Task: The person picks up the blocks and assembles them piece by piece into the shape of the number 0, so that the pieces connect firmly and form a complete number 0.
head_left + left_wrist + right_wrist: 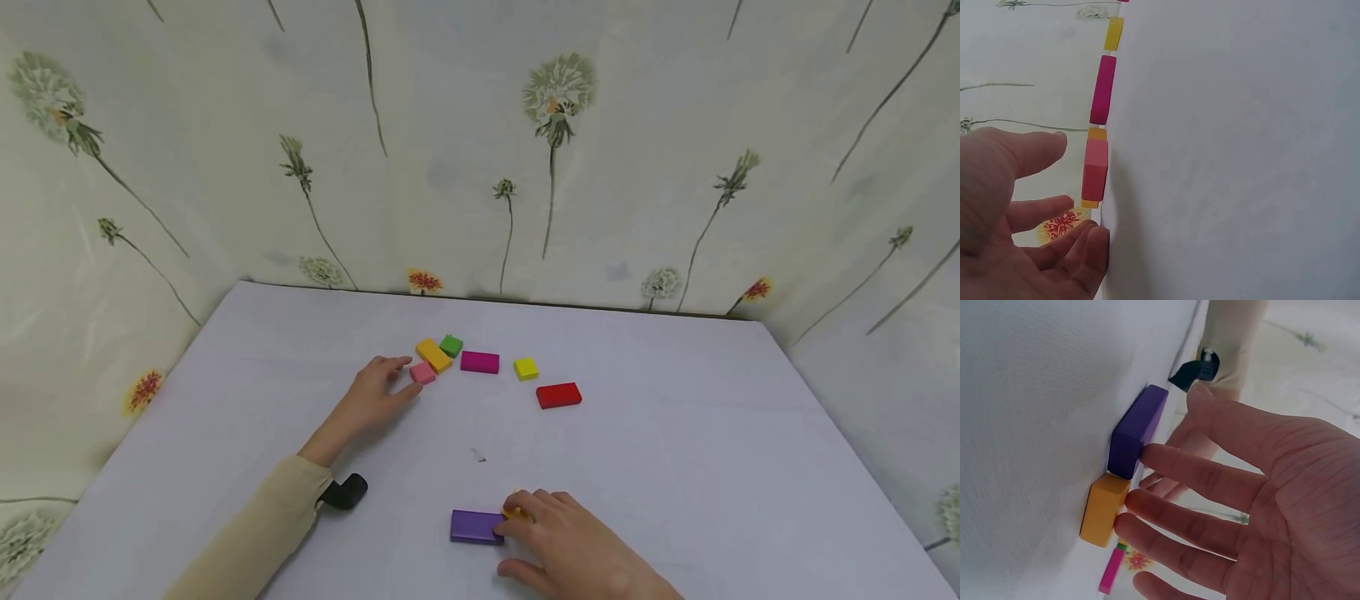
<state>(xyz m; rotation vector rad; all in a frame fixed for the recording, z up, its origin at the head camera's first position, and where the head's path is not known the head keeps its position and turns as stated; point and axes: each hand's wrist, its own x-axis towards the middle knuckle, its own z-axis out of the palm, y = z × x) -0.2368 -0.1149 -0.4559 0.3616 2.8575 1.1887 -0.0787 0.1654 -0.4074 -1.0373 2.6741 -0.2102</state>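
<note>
My left hand reaches beside a small pink block, its thumb and fingers spread around the near side. In the left wrist view, space shows between thumb and pink block. A longer yellow-orange block and a green block lie just behind it. Near the front, my right hand has its fingers extended, nothing gripped. Its index fingertip touches the end of a flat purple block. Other fingertips rest at an orange block, which abuts the purple one and is mostly hidden in the head view.
Right of the left-hand group lie a magenta block, a small yellow block and a red block. A small dark mark shows mid-table. The white table meets a flower-patterned curtain behind.
</note>
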